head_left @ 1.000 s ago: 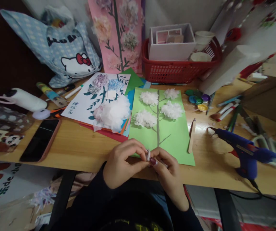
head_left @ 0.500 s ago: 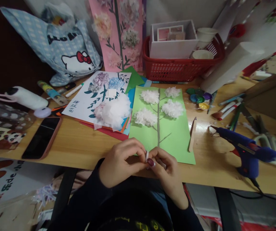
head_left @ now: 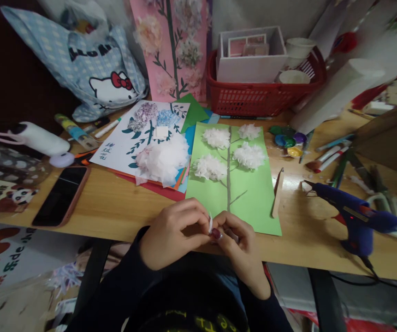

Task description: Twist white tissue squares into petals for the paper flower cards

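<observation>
Thin white paper-like piece (head_left: 210,222), lower centre, is pinched between left hand (head_left: 172,235) and right hand (head_left: 238,242). Shaping seems the step; next needs steadiness.

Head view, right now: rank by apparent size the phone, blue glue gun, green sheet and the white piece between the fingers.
1. Green sheet
2. Blue glue gun
3. Phone
4. White piece, only a sliver showing

- Long, dark navy sleeves (head_left: 129,272), plain, ending at the wrists behind the hands (head_left: 174,236).
- A black top (head_left: 184,295) below the hands, with yellow lettering (head_left: 205,324), partly cut off.
- Glossy dark-red polish (head_left: 216,234) on the right thumbnail.
- Blue cloth (head_left: 232,282) beside the top.
</observation>
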Demonstrator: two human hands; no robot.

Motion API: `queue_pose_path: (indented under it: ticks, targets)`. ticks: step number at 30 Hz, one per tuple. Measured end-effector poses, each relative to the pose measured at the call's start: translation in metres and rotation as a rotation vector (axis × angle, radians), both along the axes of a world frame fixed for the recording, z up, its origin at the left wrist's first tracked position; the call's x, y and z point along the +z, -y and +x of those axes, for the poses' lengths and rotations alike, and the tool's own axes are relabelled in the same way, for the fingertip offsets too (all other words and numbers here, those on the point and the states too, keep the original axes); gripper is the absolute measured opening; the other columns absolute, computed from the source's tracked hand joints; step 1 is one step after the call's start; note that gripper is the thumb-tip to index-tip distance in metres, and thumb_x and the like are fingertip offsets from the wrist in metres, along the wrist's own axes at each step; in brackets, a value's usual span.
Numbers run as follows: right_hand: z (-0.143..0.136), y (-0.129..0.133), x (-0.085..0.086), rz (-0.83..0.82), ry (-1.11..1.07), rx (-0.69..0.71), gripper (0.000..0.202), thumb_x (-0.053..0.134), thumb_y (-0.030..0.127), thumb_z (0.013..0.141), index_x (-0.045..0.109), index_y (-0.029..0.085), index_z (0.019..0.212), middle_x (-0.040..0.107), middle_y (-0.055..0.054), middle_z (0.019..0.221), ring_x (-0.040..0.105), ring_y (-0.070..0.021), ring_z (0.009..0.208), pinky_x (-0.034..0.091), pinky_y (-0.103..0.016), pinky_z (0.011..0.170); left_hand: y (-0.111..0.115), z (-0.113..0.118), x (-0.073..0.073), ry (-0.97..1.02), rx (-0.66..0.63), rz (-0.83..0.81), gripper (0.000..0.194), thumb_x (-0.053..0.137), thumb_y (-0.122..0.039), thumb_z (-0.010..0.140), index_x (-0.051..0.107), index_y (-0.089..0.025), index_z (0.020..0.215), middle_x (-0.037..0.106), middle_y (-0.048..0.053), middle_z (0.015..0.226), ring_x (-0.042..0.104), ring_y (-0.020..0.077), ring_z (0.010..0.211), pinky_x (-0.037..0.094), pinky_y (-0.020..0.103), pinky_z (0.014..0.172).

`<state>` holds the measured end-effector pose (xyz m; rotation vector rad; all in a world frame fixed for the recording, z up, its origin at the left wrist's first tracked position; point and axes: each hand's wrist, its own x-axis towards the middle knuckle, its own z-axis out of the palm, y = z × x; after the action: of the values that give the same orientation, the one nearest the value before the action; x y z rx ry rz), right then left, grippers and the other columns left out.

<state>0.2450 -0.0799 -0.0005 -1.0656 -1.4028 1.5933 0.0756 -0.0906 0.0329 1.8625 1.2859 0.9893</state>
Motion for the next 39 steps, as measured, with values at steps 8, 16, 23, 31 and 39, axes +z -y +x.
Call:
queue_pose_path:
  ticks: [8,16,23,31,39]
  targets:
    - [-0.001,0.000,0.002,-0.028,0.033,0.016,0.014,0.061,0.026,0.079,0.059,0.018,0.067,0.042,0.006,0.052,0.035,-0.0101,0.049,0.029,-0.022,0.047,0.001,-0.002,0.000,-0.003,-0.017,-0.032,0.021,0.077,0.002,0.073,0.064,-0.014,0.069,0.066,0.000,0.083,0.065,0.0092,0.074,0.048,0.017,0.070]
    - [-0.001,0.000,0.004,-0.004,0.059,0.009,0.018,0.062,0.027,0.081,0.064,0.016,0.066,0.058,0.000,0.055,0.044,-0.0113,0.051,0.035,-0.022,0.049,0.000,-0.005,-0.001,-0.005,-0.039,-0.115,0.021,0.076,-0.002,0.076,0.061,-0.016,0.071,0.067,-0.001,0.083,0.065,0.0103,0.076,0.048,0.019,0.072]
    - [-0.002,0.000,0.001,0.034,0.074,-0.056,0.019,0.063,0.028,0.084,0.071,0.017,0.069,0.064,-0.002,0.058,0.047,-0.0128,0.053,0.037,-0.023,0.050,0.005,-0.011,-0.001,-0.001,0.034,-0.175,0.012,0.075,-0.013,0.079,0.066,-0.018,0.086,0.073,0.000,0.087,0.071,0.0142,0.081,0.053,0.024,0.075]
    - [0.000,0.003,-0.005,0.052,0.020,-0.071,0.018,0.064,0.027,0.089,0.075,0.019,0.076,0.063,0.000,0.058,0.044,-0.0115,0.050,0.033,-0.023,0.049,0.014,0.000,-0.006,0.077,0.222,-0.149,0.010,0.066,-0.017,0.087,0.075,-0.019,0.090,0.081,0.002,0.085,0.075,0.0148,0.077,0.058,0.023,0.072]
    - [0.000,0.000,-0.006,0.016,0.001,-0.078,0.029,0.065,0.040,0.090,0.071,0.017,0.072,0.045,0.005,0.050,0.034,-0.0104,0.047,0.029,-0.024,0.046,0.011,0.005,-0.003,0.046,0.199,0.022,0.019,0.061,-0.008,0.085,0.078,-0.017,0.087,0.081,0.004,0.083,0.076,0.0157,0.075,0.060,0.023,0.071]
